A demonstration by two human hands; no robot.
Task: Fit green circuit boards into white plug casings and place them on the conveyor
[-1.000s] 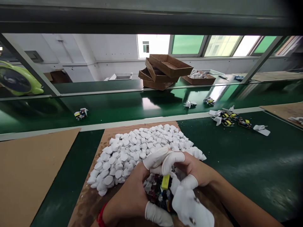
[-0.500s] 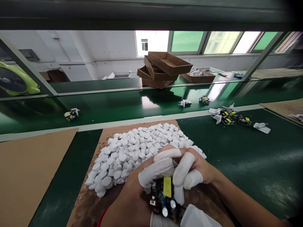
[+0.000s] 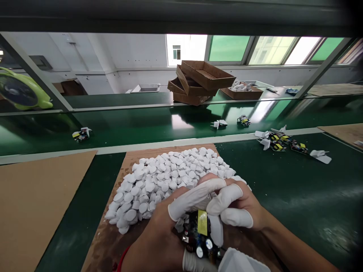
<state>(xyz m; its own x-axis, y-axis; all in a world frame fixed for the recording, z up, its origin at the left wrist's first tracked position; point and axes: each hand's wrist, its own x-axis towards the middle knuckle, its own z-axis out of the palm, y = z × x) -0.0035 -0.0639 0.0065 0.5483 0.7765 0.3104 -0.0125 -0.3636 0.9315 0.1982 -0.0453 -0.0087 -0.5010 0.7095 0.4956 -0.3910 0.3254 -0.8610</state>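
A small circuit board with a yellow-taped part is held in my left hand, whose fingers wear white finger covers. My right hand, also in finger covers, is closed at the board's upper edge, its fingertips meeting those of my left hand. What the right fingertips pinch is hidden. A white plastic housing hangs at the board's lower right. Just beyond both hands lies a heap of small white caps on a brown cardboard sheet.
Circuit boards with white plugs lie at right. More boards sit on the green belt. Behind it are stacked brown trays. A green fan stands at left; a dark beam crosses above.
The boards on the belt have shifted slightly left relative to the belt's surroundings. My right fingers have moved slightly right and spread a little along the board's top. The view has turned slightly.
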